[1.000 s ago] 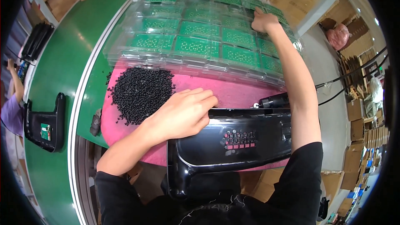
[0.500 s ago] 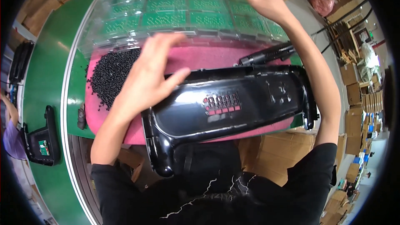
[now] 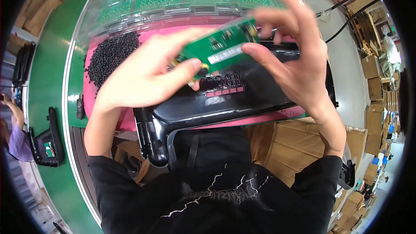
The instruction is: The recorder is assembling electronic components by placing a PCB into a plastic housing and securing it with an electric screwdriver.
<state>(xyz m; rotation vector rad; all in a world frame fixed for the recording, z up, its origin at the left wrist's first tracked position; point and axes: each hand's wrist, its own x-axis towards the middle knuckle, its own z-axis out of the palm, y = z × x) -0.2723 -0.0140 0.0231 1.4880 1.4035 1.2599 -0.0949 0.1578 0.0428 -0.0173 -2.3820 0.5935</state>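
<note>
A green circuit board with a white label strip hangs tilted between my two hands, above a glossy black plastic housing. My left hand pinches the board's left end between thumb and fingers. At the board's right end, my right hand grips the edge with its thumb in front; its upper fingers are raised and smeared by motion. Below the board, the housing shows cut-out digit shapes and a row of small windows. It lies over a pink mat, its near edge overhanging toward me.
Small black screws are heaped at the mat's left. Behind it stand clear plastic trays holding more green boards. A cardboard box sits below the table at right. On the green bench at left lies another black housing, near a person's arm.
A circuit board is now in my hands. My right hand has come back from the trays, and my left hand has moved to the board's left end. The housing has shifted slightly left.
</note>
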